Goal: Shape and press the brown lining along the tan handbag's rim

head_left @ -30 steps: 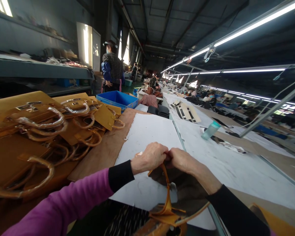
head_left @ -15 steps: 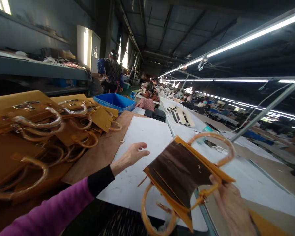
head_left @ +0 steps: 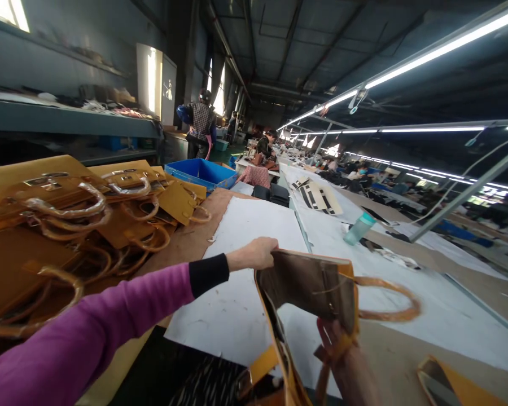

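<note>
A tan handbag piece (head_left: 309, 282) with a dark lining hangs over the white sheet (head_left: 237, 293), its sides spread apart. My left hand (head_left: 258, 252) is closed on its upper left corner. Lower down, my right hand (head_left: 342, 355) grips it near the right side, by a strap; its fingers are partly blurred. One wrapped round handle (head_left: 392, 299) sticks out to the right. The bag's lower part runs off the bottom edge of the picture.
Tan bags with plastic-wrapped handles (head_left: 68, 208) are heaped at the left. Beyond them stands a blue bin (head_left: 201, 175). A teal bottle (head_left: 359, 228) and cut pieces (head_left: 317, 196) lie on the right table. Another tan piece (head_left: 457, 383) is at the lower right. A person (head_left: 202, 124) stands further back.
My left hand has moved right and closed on the bag's corner. The bag has turned and its sides have spread; my right hand has shifted left with it. The bottle now shows fully.
</note>
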### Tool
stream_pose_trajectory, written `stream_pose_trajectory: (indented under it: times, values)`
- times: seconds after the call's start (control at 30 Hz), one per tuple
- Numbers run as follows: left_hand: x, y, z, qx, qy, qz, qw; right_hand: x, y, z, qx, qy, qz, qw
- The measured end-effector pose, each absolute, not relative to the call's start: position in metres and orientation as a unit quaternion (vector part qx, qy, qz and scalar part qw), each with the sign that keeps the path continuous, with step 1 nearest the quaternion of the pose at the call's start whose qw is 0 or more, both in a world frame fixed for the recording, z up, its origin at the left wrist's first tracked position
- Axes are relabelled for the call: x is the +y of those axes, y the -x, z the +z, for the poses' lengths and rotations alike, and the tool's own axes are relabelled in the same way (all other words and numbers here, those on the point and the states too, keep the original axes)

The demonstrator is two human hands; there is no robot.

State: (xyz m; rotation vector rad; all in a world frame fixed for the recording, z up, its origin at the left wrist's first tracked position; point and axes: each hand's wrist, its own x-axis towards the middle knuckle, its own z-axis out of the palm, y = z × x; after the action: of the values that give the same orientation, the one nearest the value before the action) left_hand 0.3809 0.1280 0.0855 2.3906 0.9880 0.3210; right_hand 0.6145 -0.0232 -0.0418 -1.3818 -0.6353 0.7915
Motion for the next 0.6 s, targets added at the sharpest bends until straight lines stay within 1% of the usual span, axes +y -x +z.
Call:
stream_pose_trajectory:
  times: [0.07, 0.13, 0.2, 0.27, 0.33, 0.4, 0.43, 0.5, 0.6]
  values:
    - [0.129, -0.376, 0.103, 0.361, -0.903, 0.035, 0.23, -0.029, -0.608, -0.058, -0.227, 0.603, 0.394, 0.655]
    - [0.129, -0.376, 0.113, 0.364, -0.91, -0.03, 0.197, -0.035, -0.606, -0.065, -0.176, 0.6, 0.396, 0.673]
    - [0.129, -0.379, 0.113, 0.372, -0.913, -0.041, 0.161, -0.041, -0.606, -0.059, -0.137, 0.62, 0.328, 0.699]
    - [0.13, -0.384, 0.107, 0.372, -0.919, -0.013, 0.132, -0.048, -0.606, -0.04, -0.125, 0.669, 0.224, 0.697]
    - [0.131, -0.389, 0.099, 0.35, -0.93, 0.032, 0.107, -0.053, -0.603, -0.014, -0.182, 0.731, 0.13, 0.644]
    - [0.132, -0.393, 0.092, 0.304, -0.944, 0.077, 0.098, -0.054, -0.597, 0.013, -0.319, 0.761, 0.084, 0.559]
    - [0.132, -0.395, 0.09, 0.278, -0.951, 0.096, 0.098, -0.052, -0.595, 0.024, -0.381, 0.758, 0.088, 0.522]
    - [0.131, -0.396, 0.088, 0.231, -0.959, 0.132, 0.094, -0.044, -0.591, 0.038, -0.468, 0.74, 0.135, 0.464]
    - [0.127, -0.393, 0.091, 0.175, -0.969, 0.166, 0.057, -0.029, -0.588, 0.044, -0.549, 0.725, 0.193, 0.368]
